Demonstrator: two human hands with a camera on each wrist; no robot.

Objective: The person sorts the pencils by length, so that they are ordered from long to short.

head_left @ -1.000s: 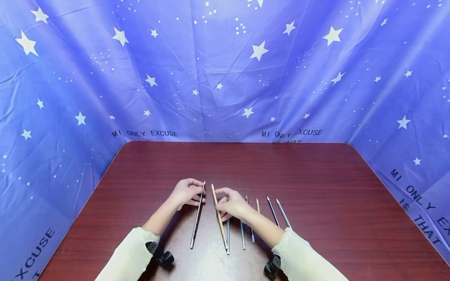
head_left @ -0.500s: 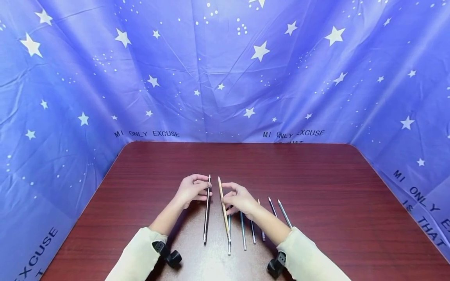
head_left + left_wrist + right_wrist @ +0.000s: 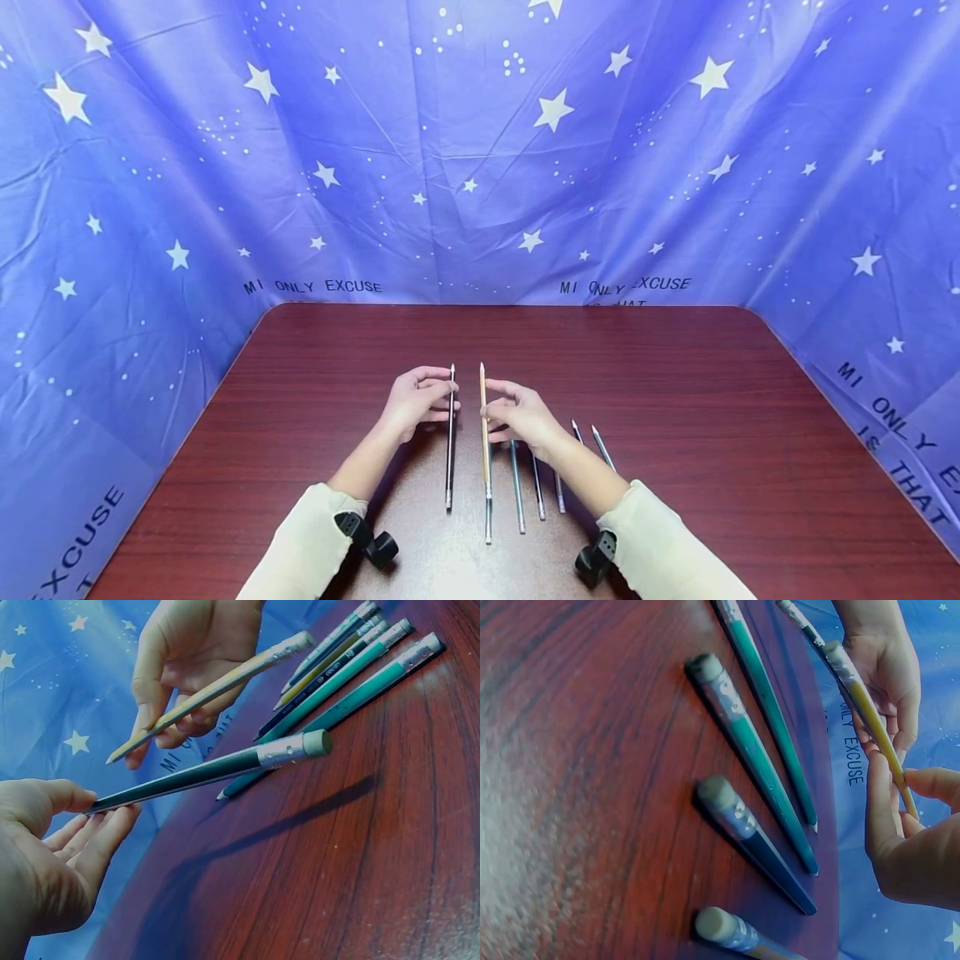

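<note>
My left hand pinches a dark pencil near its sharpened end, thumb on one side and fingers on the other. In the left wrist view this dark pencil hangs above the table, its eraser end casting a shadow. Across from it, my right hand pinches a yellow pencil close to its point; the right wrist view shows the yellow pencil between thumb and fingers. Both pencils stand side by side with a narrow gap, points away from me and erasers toward me.
Several pencils lie in a spread row on the red-brown table, among them a green pencil and a dark blue pencil. My right forearm covers part of the row. A blue star-printed cloth hangs around the table's far and side edges.
Both hands have moved away from me and slightly right, carrying their pencils. The yellow pencil has turned from slanted to nearly straight, and the dark one has straightened too.
</note>
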